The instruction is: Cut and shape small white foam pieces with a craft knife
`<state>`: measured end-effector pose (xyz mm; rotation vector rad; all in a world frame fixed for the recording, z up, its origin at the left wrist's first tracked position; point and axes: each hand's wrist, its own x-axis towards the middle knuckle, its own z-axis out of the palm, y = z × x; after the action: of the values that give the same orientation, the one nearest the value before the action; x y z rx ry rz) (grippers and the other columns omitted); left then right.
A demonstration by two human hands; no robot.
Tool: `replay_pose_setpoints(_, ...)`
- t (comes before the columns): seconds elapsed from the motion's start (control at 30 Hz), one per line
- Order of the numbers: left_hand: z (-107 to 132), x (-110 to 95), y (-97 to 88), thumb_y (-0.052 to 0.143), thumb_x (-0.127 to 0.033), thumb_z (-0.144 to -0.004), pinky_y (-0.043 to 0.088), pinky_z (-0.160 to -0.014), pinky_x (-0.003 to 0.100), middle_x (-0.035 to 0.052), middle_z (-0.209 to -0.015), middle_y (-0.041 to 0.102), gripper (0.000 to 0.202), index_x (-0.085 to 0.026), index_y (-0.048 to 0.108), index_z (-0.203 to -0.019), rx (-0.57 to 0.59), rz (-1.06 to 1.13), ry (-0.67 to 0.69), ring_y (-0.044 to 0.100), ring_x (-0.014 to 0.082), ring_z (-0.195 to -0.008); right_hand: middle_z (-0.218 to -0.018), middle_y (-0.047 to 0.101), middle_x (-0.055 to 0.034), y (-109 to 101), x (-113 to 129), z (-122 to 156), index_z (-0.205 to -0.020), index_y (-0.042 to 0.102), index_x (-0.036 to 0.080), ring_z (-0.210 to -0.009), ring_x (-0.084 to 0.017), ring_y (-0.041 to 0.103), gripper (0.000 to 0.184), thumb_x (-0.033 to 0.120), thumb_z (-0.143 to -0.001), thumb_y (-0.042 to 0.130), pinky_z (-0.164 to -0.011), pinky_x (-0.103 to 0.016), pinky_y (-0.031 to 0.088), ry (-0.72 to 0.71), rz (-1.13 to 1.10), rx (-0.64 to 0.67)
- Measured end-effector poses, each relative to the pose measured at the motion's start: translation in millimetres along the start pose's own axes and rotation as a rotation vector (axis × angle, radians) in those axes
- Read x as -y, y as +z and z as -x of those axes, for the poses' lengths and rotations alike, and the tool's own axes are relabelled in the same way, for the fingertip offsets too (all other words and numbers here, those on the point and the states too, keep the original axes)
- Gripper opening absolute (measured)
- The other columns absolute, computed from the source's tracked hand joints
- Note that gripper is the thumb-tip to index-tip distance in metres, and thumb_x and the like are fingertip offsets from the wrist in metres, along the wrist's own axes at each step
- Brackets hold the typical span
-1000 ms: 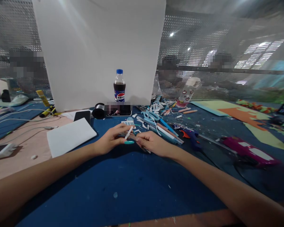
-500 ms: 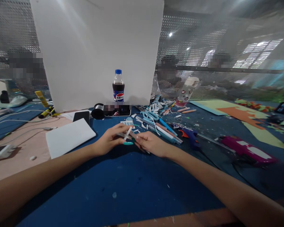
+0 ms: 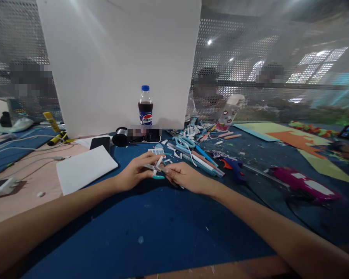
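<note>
Both hands meet just above the blue mat, over a small cluster of pieces. My left hand (image 3: 138, 170) pinches narrow white strips (image 3: 158, 162) that cross each other. Below its fingertips sticks out a curved teal piece (image 3: 158, 177). My right hand (image 3: 184, 176) has thumb and fingers closed on the right end of the same cluster, at a thin pinkish strip (image 3: 163, 168). Fingers hide how the pieces join. Just behind the hands lie small patterned pieces (image 3: 157, 152) and white scraps.
Light-blue scissors (image 3: 184, 143), several pens (image 3: 205, 164) and a dark-blue glue gun (image 3: 235, 168) lie to the right. A cola bottle (image 3: 145, 110), a phone (image 3: 145, 135) and a black spool (image 3: 120, 136) stand behind. White paper (image 3: 87, 168) lies left; a magenta tool (image 3: 305, 184) sits far right.
The teal piece has shifted slightly right, and the white strips have tilted a little between my fingers. A blurred hand has come in at the far right edge.
</note>
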<state>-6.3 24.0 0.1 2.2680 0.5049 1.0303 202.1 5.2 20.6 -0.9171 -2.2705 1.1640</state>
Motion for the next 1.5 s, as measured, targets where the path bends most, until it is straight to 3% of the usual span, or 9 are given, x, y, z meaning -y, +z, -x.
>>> replay_pose_setpoints(0.27, -1, -4, -1.2, 0.046, -0.044, -0.086, 0.039, -0.085, 0.040, 0.0096, -0.101, 0.056, 0.044, -0.023, 0.047, -0.125, -0.024, -0.027, 0.023, 0.048, 0.0225, -0.097, -0.050, 0.041, 0.0040, -1, 0, 0, -0.062, 0.042, 0.016, -0.045, -0.007, 0.035, 0.045, 0.052, -0.088, 0.033, -0.048, -0.021, 0.029, -0.009, -0.011, 0.011)
replay_pose_setpoints(0.43, 0, 0, 0.2, 0.049, -0.036, -0.086, 0.044, -0.079, 0.035, 0.0087, -0.101, 0.053, 0.042, -0.022, 0.047, -0.126, -0.050, -0.054, 0.002, 0.051, 0.0191, -0.090, -0.051, 0.043, 0.0030, 0, -2, 0, -0.064, 0.044, 0.016, -0.045, -0.007, 0.037, 0.046, 0.053, -0.088, 0.031, -0.048, -0.021, 0.030, 0.003, 0.004, -0.005)
replay_pose_setpoints(0.63, 0, -2, 3.5, 0.059, -0.030, -0.079, 0.047, -0.061, 0.026, 0.0060, -0.088, 0.055, 0.033, -0.013, 0.057, -0.108, -0.121, -0.300, -0.159, 0.052, 0.0137, -0.070, -0.056, 0.042, 0.0026, -3, -1, -2, -0.068, 0.049, 0.015, -0.047, -0.008, 0.036, 0.043, 0.051, -0.087, 0.035, -0.048, -0.022, 0.029, 0.012, 0.063, -0.211)
replay_pose_setpoints(0.77, 1, -6, 5.8, 0.061, -0.032, -0.077, 0.048, -0.060, 0.028, 0.0059, -0.082, 0.057, 0.037, -0.010, 0.057, -0.106, -0.189, -0.533, -0.096, 0.052, 0.0143, -0.066, -0.074, 0.054, -0.0025, -4, 3, -2, -0.083, 0.056, 0.015, -0.065, -0.012, 0.048, 0.031, 0.045, -0.082, 0.049, -0.060, -0.026, 0.037, 0.017, 0.097, -0.299)
replay_pose_setpoints(0.9, 3, -4, 8.3, 0.060, -0.036, -0.077, 0.049, -0.062, 0.029, 0.0081, -0.084, 0.059, 0.037, -0.010, 0.059, -0.103, -0.235, -0.628, -0.002, 0.057, 0.0167, -0.073, -0.100, 0.060, -0.0100, 0, 3, -2, -0.098, 0.061, 0.014, -0.090, -0.020, 0.054, 0.032, 0.038, -0.076, 0.056, -0.079, -0.034, 0.039, 0.041, 0.040, -0.204)
replay_pose_setpoints(0.97, 4, -2, 9.4, 0.061, -0.041, -0.076, 0.050, -0.062, 0.028, 0.0065, -0.080, 0.059, 0.042, -0.011, 0.060, -0.105, -0.244, -0.652, 0.025, 0.057, 0.0163, -0.071, -0.102, 0.061, -0.0112, 1, 1, -1, -0.102, 0.061, 0.012, -0.090, -0.021, 0.054, 0.036, 0.035, -0.075, 0.057, -0.077, -0.034, 0.040, 0.043, 0.010, -0.166)
replay_pose_setpoints(1.1, 5, 0, 9.9, 0.061, -0.046, -0.075, 0.050, -0.060, 0.027, 0.0047, -0.075, 0.057, 0.046, -0.011, 0.061, -0.105, -0.252, -0.674, 0.046, 0.057, 0.0154, -0.067, -0.085, 0.062, -0.0069, 1, -2, -1, -0.098, 0.063, 0.012, -0.072, -0.015, 0.054, 0.033, 0.035, -0.077, 0.052, -0.059, -0.025, 0.039, 0.030, -0.085, -0.075)
replay_pose_setpoints(1.23, 6, 0, 8.7, 0.060, -0.049, -0.075, 0.051, -0.061, 0.028, 0.0054, -0.076, 0.058, 0.048, -0.011, 0.060, -0.105, -0.238, -0.676, 0.051, 0.058, 0.0161, -0.068, -0.075, 0.057, -0.0043, 2, -3, -3, -0.091, 0.064, 0.011, -0.061, -0.011, 0.046, 0.031, 0.037, -0.078, 0.053, -0.053, -0.023, 0.032, 0.037, -0.109, -0.090)
replay_pose_setpoints(1.5, 5, -2, 7.4, 0.060, -0.042, -0.078, 0.051, -0.066, 0.031, 0.0075, -0.085, 0.060, 0.041, -0.012, 0.057, -0.106, -0.228, -0.629, 0.051, 0.059, 0.0179, -0.075, -0.052, 0.030, 0.0056, -1, 4, -2, -0.080, 0.059, 0.012, -0.047, -0.007, 0.025, 0.037, 0.047, -0.082, 0.047, -0.045, -0.022, 0.019, 0.041, -0.026, -0.164)
